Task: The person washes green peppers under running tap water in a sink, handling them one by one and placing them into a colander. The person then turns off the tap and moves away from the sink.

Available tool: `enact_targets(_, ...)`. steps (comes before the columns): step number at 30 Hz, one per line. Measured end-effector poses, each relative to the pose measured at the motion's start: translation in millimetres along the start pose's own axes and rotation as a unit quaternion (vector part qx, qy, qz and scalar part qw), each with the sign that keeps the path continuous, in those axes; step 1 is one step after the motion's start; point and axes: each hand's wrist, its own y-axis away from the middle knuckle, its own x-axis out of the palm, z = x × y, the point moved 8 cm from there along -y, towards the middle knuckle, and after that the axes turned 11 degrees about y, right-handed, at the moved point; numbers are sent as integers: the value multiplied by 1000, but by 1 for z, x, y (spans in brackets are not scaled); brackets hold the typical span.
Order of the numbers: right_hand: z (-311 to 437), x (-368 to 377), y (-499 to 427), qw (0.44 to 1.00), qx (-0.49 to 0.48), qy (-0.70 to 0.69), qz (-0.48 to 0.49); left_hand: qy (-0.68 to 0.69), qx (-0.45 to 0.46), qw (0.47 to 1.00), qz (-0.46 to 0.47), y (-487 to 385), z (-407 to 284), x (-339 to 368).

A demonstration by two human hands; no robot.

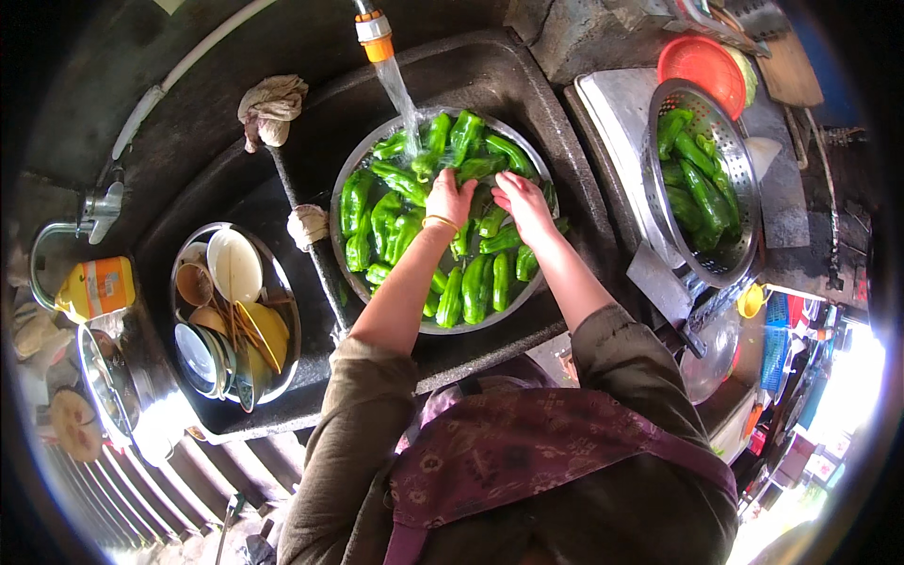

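Observation:
Many green peppers (477,286) float in water in a wide round metal basin (344,282), which stands in a dark stone sink (487,60). Water runs from a tap nozzle with an orange ring (378,42) into the basin's far side. My left hand (450,200), with a yellow band at the wrist, is among the peppers near the middle. Close to its right, my right hand (522,201) touches the peppers too, palm turned inward. Fingertips of both hands are partly hidden by peppers and water, so whether either grips one is unclear.
Right of the sink, a metal colander (752,212) holds more green peppers, beside a cleaver (660,286) and a red plastic basin (699,67). Left, past a bar with cloth wraps (308,226), a metal basin (293,296) holds bowls and chopsticks. A yellow jug (99,286) stands far left.

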Motion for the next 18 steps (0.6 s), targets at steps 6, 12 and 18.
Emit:
enact_targets(6,-30,72,-4,968,170,-144,113,-136,65,989,-10,48,-34,-21)
enact_targets(12,-93,95,-24,924,336,-122,137,-147,155,977,-27,81,-44,-21)
enact_targets(18,-59,86,11,945,255,-163,124,390,-351,842,-128,105,70,-13)
